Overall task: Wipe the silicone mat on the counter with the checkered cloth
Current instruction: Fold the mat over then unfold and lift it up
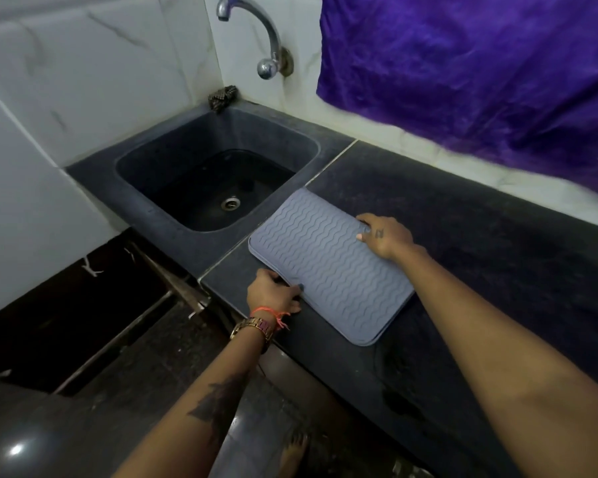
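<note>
A grey silicone mat (328, 267) with a wavy ribbed pattern lies flat on the dark counter (480, 236), just right of the sink. My left hand (273, 294) pinches the mat's near left edge, thumb on top. My right hand (384, 234) grips the mat's far right edge, fingers curled over it. No checkered cloth is in view.
A black sink (173, 215) with a drain is sunk into the counter at the left, under a metal tap (256, 32). A scrubber (221, 96) sits at the sink's back corner. Purple fabric (480, 70) hangs on the wall behind the counter. Dark floor lies below.
</note>
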Demonstrator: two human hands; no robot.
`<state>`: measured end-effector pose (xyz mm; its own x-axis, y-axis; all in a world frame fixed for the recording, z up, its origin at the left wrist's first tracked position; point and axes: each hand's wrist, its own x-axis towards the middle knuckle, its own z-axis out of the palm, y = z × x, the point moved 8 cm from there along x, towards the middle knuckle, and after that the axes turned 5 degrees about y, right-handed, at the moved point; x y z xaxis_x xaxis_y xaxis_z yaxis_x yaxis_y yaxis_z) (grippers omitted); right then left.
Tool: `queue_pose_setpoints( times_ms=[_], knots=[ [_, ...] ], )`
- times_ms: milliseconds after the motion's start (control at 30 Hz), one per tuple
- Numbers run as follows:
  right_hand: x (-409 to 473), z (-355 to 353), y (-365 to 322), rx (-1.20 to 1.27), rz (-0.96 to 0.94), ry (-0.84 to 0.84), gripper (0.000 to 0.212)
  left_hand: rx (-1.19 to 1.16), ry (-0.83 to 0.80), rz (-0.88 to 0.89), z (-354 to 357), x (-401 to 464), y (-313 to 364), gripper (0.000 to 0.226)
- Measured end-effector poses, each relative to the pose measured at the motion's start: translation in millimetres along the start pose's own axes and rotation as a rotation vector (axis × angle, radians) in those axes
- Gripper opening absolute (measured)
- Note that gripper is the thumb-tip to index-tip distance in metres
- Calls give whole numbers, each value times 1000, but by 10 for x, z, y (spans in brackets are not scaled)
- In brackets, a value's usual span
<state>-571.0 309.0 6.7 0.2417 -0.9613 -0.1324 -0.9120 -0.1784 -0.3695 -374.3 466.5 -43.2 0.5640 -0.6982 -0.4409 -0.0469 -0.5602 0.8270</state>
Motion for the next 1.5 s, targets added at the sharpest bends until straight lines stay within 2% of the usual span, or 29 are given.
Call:
queue_pose_setpoints(
  times_ms=[67, 167, 233, 267, 333, 433, 500, 633, 767, 833, 933, 1033, 1133, 1200, 1300, 1400, 1500],
  knots=[
    [-59, 18, 40, 11, -36, 38, 47, 169, 38, 83, -56, 34, 64, 55],
    [-299, -138, 30, -1, -134, 306, 41, 469, 72, 287, -66, 89, 208, 67],
    [-580, -186, -31, 79, -231, 464, 31, 601, 35, 480, -10, 119, 345, 63],
    [-727, -153, -57, 142, -267, 478, 25, 680, -1, 581, 28, 131, 420, 58],
    [-972, 12, -89, 254, -286, 389, 16, 853, -121, 738, 117, 190, 521, 44],
    [-1214, 301, -132, 320, -268, 190, 17, 1010, -394, 804, 218, 312, 572, 35],
    [-1269, 404, -170, 280, -268, 132, 26, 1051, -518, 832, 279, 362, 627, 34],
    [-1231, 520, -220, 73, -217, 83, 47, 1114, -666, 949, 465, 392, 727, 33],
    [-1168, 575, -287, -11, -147, 15, 44, 1115, -831, 1052, 567, 420, 804, 32],
    [-1146, 574, -292, 8, -104, -26, 38, 1104, -896, 1113, 589, 424, 822, 30],
    [-1148, 538, -287, 90, -46, -44, 25, 1115, -948, 1293, 634, 390, 827, 31],
    [-1195, 471, -287, 186, 26, 6, 9, 1119, -941, 1497, 650, 341, 791, 32],
    [-1252, 362, -305, 303, 83, 85, 9, 1051, -928, 1679, 628, 269, 770, 30],
    [-1275, 266, -305, 357, 124, 133, 10, 988, -951, 1683, 595, 286, 826, 28],
    [-1240, 29, -252, 353, 162, 204, 10, 907, -986, 1598, 543, 416, 1060, 22],
    [-1159, -336, -110, 352, 187, 302, 10, 901, -1017, 1436, 527, 643, 1328, 14],
    [-1023, -692, 35, 384, 180, 409, 7, 788, -989, 1306, 544, 785, 1683, 12]
  ],
)
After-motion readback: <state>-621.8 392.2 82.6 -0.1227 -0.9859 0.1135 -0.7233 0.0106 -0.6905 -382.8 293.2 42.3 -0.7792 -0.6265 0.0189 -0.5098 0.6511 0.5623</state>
